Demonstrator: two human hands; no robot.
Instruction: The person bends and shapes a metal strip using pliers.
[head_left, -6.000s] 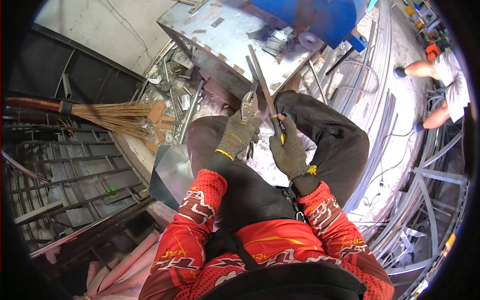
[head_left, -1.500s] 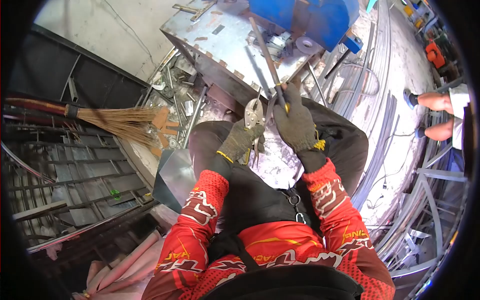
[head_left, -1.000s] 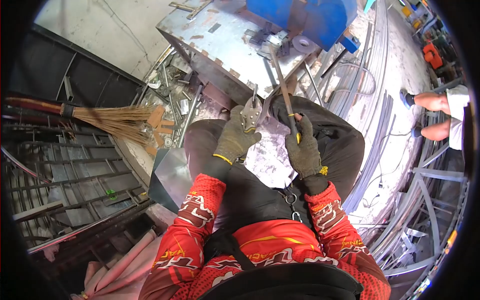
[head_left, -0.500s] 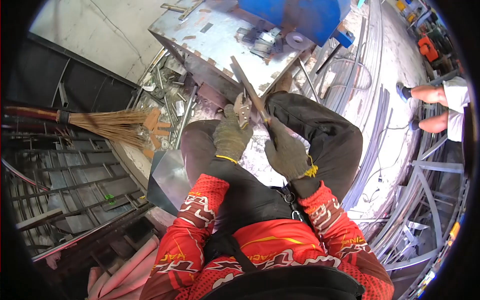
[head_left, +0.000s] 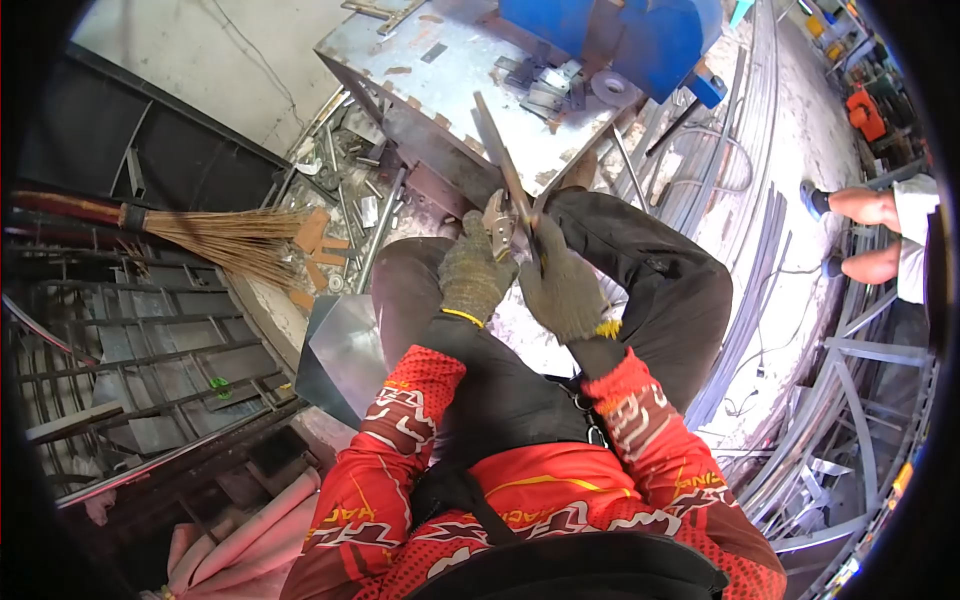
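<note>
My left hand (head_left: 474, 272), in a grey-brown knit glove, is closed around a small metal plate with holes (head_left: 498, 222), held upright above the gap between my knees. My right hand (head_left: 564, 290), gloved the same way, grips the lower end of a long flat metal file (head_left: 499, 150). The file points up and slightly left, its shaft close against the right side of the plate; whether they touch I cannot make out. Beyond them stands a metal workbench (head_left: 440, 85), bearing a pile of small metal brackets (head_left: 548, 92) and a pale ring-shaped roll (head_left: 613, 88).
A straw broom (head_left: 215, 235) lies at left near metal scraps (head_left: 340, 170). Sheet metal (head_left: 345, 350) leans by my left leg. Long metal bars (head_left: 745, 270) run along the floor at right. Another person's legs (head_left: 865, 205) show at far right, above a metal frame (head_left: 850, 400).
My right hand has moved up and left, bringing the file further across the metal plate. The whole view has shifted slightly; my left hand still grips the plate.
</note>
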